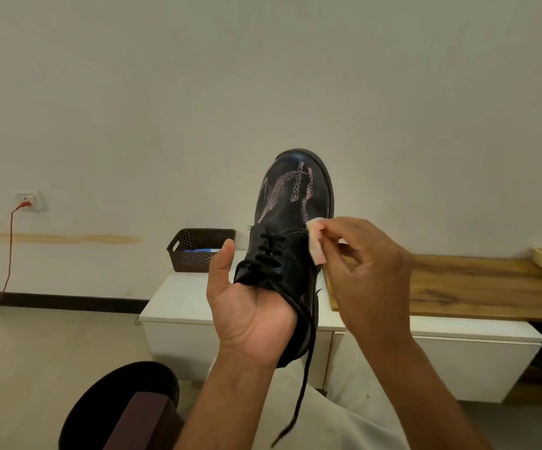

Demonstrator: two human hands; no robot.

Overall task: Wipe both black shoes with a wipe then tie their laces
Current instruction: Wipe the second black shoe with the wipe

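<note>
Partly hidden, left hand (250,306) fingers behind gripped black shoe (290,222); right hand (365,274) fingertips pinching wipe (315,243).

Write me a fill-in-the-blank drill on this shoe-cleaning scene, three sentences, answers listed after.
1. The left hand holds up a black ____.
2. The right hand pinches a pale ____ against the shoe's side.
3. One lace hangs loose, so the shoe is not yet ____.

Missing words: shoe; wipe; tied
</note>
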